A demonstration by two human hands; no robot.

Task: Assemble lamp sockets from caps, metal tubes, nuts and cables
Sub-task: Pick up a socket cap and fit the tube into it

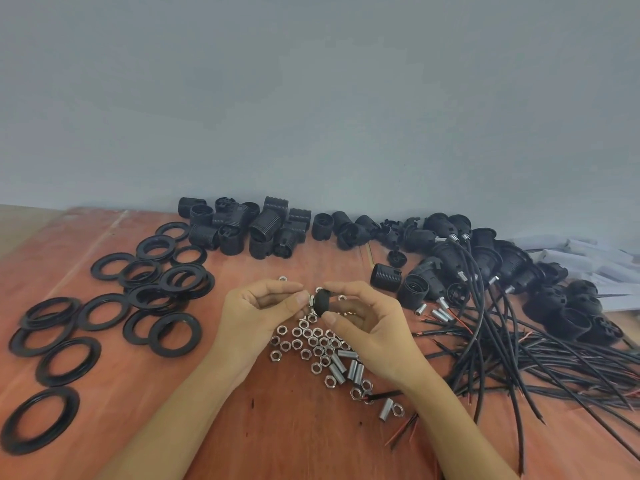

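Nearest me, right hand (pixel 367 320) pinches black cap (pixel 322 304) above mid-worktop, steadying it | left hand (pixel 256 313) pinches nut (pixel 309 299) against cap's end, probably to thread it | loose nuts (pixel 311 341), metal tubes (pixel 349 368) just beneath, within reach | cables (pixel 519 358) toward right edge

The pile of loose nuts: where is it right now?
In the head view, the nuts lie mid-table between the left hand and right hand, black rings to their left, cables to their right.
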